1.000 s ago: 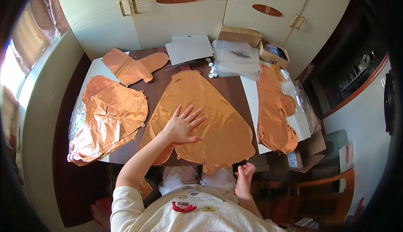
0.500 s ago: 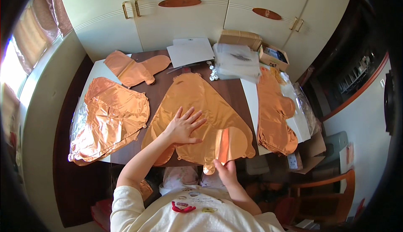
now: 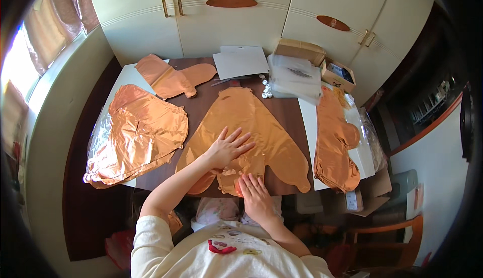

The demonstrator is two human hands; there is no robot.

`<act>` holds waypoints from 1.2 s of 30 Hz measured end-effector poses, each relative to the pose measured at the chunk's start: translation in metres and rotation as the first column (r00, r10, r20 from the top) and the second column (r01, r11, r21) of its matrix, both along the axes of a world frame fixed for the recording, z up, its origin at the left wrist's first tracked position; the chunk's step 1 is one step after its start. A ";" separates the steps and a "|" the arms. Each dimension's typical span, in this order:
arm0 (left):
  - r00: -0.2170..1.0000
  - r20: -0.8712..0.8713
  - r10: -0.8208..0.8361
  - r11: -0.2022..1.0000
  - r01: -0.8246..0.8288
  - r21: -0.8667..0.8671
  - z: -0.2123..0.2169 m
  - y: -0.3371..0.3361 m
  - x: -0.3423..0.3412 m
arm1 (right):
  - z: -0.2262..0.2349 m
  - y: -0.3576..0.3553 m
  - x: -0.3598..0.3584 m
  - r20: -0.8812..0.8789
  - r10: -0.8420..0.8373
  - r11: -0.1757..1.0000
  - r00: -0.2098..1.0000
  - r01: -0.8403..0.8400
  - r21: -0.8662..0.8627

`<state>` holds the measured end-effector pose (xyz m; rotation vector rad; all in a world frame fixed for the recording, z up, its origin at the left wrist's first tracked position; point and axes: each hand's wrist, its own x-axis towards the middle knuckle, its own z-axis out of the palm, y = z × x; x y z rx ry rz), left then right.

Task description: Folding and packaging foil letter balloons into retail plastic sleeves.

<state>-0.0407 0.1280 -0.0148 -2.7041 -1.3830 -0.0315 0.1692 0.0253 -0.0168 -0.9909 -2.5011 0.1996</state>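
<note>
The spread left hand (image 3: 227,152) and flat right hand (image 3: 258,201) rest on tapering copper-orange foil (image 3: 240,114); uneven pressure could crease it

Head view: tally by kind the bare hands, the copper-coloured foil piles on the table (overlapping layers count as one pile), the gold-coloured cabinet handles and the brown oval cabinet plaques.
Bare hands: 2
Copper-coloured foil piles: 4
Gold-coloured cabinet handles: 4
Brown oval cabinet plaques: 2
Total: 12

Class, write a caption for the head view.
Left hand and right hand rest on copper-coloured foil on a brown table.
</note>
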 end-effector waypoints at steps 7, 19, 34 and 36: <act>0.987 0.147 0.060 0.981 -0.031 -0.192 0.002 0.007 0.000 | 0.005 0.001 -0.002 0.022 0.010 1.000 1.000 -0.010 -0.011; 0.989 0.138 0.047 0.973 -0.014 -0.231 0.016 0.002 0.002 | 0.004 0.004 0.002 0.008 0.062 0.998 0.998 -0.062 -0.029; 0.993 0.113 0.027 0.987 -0.009 -0.161 0.018 -0.004 0.005 | 0.004 0.068 0.053 0.014 0.095 0.995 0.995 -0.094 -0.019; 0.993 0.115 0.023 0.987 -0.004 -0.159 0.016 -0.004 0.004 | 0.005 0.071 0.053 0.026 0.100 0.994 0.995 -0.099 -0.039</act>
